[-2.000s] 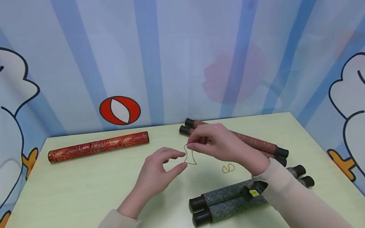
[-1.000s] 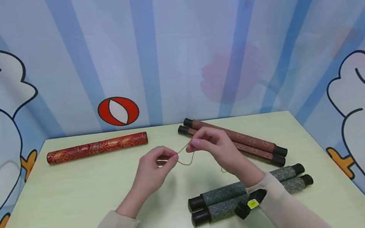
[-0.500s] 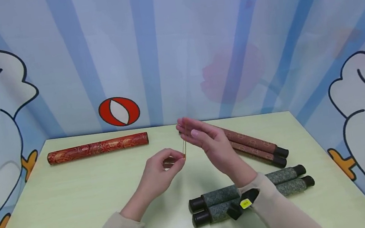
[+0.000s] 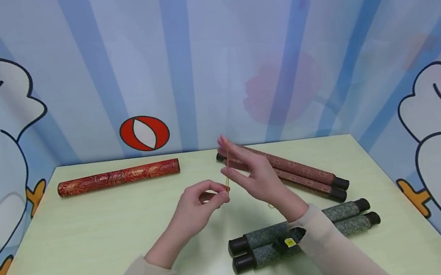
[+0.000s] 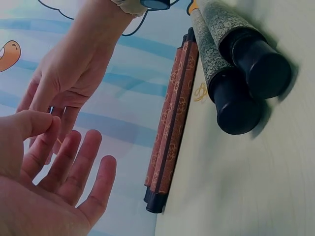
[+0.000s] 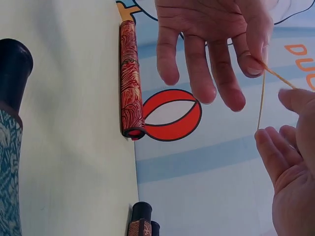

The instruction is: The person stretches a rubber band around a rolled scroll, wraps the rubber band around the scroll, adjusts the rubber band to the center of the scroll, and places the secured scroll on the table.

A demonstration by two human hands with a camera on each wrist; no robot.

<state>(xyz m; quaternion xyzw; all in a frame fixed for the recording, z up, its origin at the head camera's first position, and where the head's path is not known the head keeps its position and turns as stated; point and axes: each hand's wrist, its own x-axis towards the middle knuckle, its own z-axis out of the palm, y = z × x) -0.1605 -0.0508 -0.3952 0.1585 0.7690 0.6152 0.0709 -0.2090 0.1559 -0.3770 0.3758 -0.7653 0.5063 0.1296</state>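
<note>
A thin yellow rubber band (image 6: 262, 101) is stretched between the two hands above the table. The left hand (image 4: 199, 206) pinches one end of it between thumb and index finger, its other fingers loosely spread in the left wrist view. Across from it, the right hand (image 4: 263, 179) has its fingers and thumb extended and spread apart. One strand runs to the right fingertips and another to the right thumb (image 6: 294, 100), so the band is held wide. More yellow bands (image 5: 200, 92) lie on the table, mostly hidden by the right wrist in the head view.
Two grey patterned scrolls (image 4: 265, 234) with black ends lie under the right forearm. Behind the right hand lie two brown scrolls (image 4: 306, 165). A red patterned roll (image 4: 118, 177) rests at the table's back left. A printed curtain (image 4: 214, 63) stands behind the table.
The right hand has gone from pinching the band to spreading its fingers and thumb inside it. The left hand has closed its pinch on the band and shifted slightly right.
</note>
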